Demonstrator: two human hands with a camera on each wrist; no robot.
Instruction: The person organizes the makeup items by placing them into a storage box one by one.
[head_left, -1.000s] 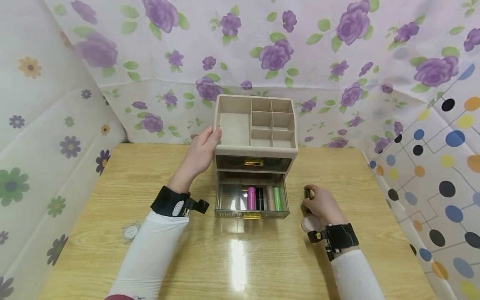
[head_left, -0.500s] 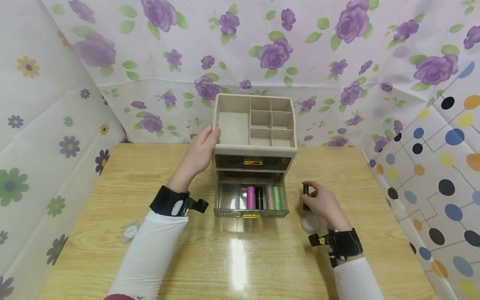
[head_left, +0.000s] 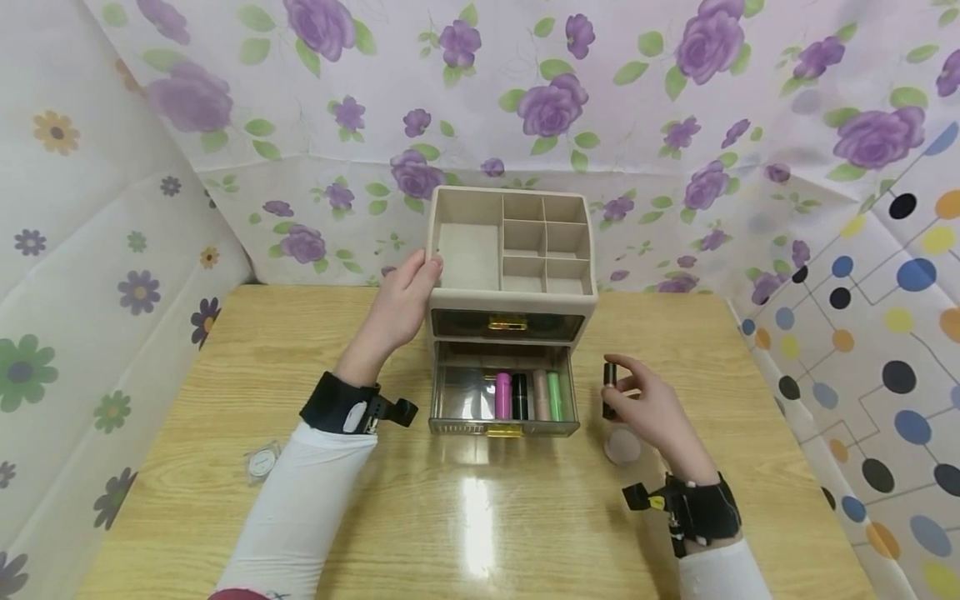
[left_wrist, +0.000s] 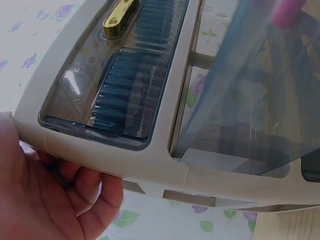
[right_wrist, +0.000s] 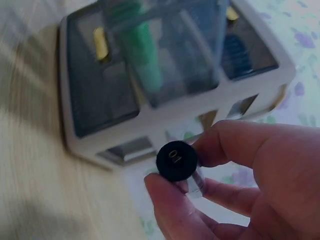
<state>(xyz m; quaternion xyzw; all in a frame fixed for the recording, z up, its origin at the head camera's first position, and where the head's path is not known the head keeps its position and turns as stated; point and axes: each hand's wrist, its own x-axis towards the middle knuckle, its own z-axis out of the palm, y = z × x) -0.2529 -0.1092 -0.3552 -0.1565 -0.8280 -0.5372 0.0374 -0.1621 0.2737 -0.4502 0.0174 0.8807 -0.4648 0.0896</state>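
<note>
A beige makeup organizer (head_left: 512, 300) stands at the table's back, its middle drawer (head_left: 450, 400) pulled out. Inside the drawer lie a pink tube (head_left: 503, 396), a black one, a brownish one and a green tube (head_left: 554, 396). My left hand (head_left: 397, 304) grips the organizer's left side, thumb over the top rim and fingers along the outer wall. To the right of the drawer, my right hand (head_left: 648, 404) pinches a black lipstick tube (head_left: 609, 390) between thumb and fingers. In the right wrist view its black end (right_wrist: 176, 161) reads 01, with a clear section behind.
A round pale compact (head_left: 622, 447) lies on the table below my right hand. At the left, beside my sleeve, lies a small clear case (head_left: 262, 462) with a white disc. The organizer's top tray (head_left: 468, 254) has several compartments. Patterned cloth (head_left: 337, 108) hangs behind the table.
My right hand has turned and shifted slightly, bringing the lipstick tube into fuller view, a little higher in the picture. My left hand and the drawer have stayed put.
</note>
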